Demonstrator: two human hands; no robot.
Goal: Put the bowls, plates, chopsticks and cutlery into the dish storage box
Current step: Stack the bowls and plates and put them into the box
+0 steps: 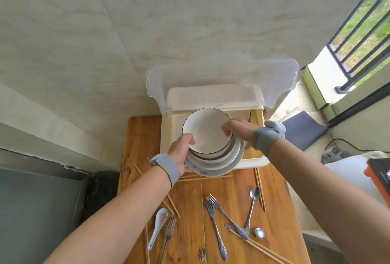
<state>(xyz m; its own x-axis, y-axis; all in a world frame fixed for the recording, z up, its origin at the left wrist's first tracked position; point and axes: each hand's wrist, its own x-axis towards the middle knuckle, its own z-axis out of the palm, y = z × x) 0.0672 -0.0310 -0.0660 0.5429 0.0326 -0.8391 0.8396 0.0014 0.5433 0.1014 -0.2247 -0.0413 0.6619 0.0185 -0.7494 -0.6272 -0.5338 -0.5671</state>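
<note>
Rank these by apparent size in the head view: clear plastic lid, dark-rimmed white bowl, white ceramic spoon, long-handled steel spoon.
1. Clear plastic lid
2. Dark-rimmed white bowl
3. White ceramic spoon and long-handled steel spoon: about alike in length, so unranked.

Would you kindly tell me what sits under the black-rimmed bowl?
Stacked white plates, held by the left hand and right hand; their number and whatever is beneath are covered.

1. The dish storage box (254,163) stands at the table's (190,200) far end, its lid (221,74) raised behind it.
2. A bowl (207,135) sits on stacked plates (213,168) above the box's near edge.
3. Forks (211,211), spoons (254,193) and chopsticks (258,181) lie on the table in front, nearer the person.
</note>
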